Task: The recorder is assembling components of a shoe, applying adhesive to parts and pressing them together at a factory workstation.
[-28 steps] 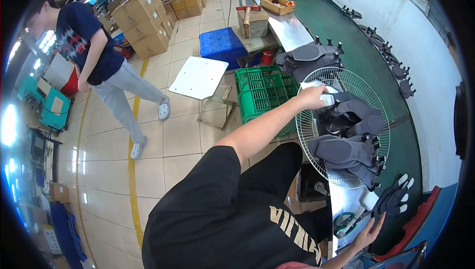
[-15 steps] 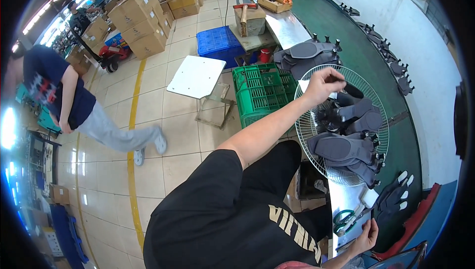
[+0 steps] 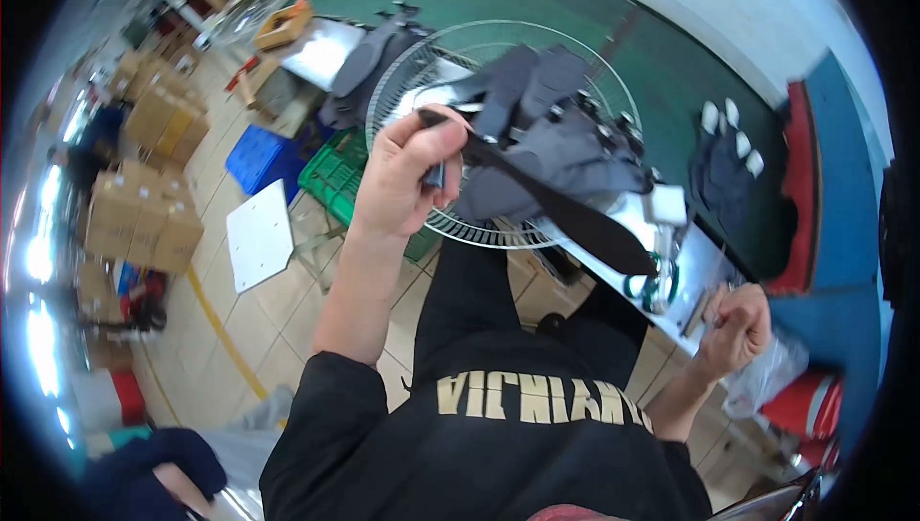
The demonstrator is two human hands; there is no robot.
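My left hand [image 3: 407, 171] is closed on a long, flat black sole-shaped piece [image 3: 575, 209], raised over a round wire basket [image 3: 479, 233]. The piece slants down to the right, its wide end above the table edge. Stacked in the basket are grey sandal parts [image 3: 537, 85] with small dark buckles. Past the table's near edge, my right hand [image 3: 736, 329] is closed, and whatever its fingers hold is hidden. Between it and the basket lie green-handled scissors [image 3: 663, 283] beside a small white block [image 3: 668, 203]. Several dark pieces with white tips [image 3: 721, 162] rest on the green surface.
A white-topped stool [image 3: 259, 238], a blue crate [image 3: 257, 159] and a green crate [image 3: 331, 181] stand left of the basket. Cartons [image 3: 144, 219] are stacked farther left. A person [image 3: 144, 473] is at lower left. A red-edged blue panel [image 3: 834, 205] borders the right.
My view has turned. My left hand has come back from the basket and now holds up the black piece. My right hand has lifted from the table, its fingers curled tighter.
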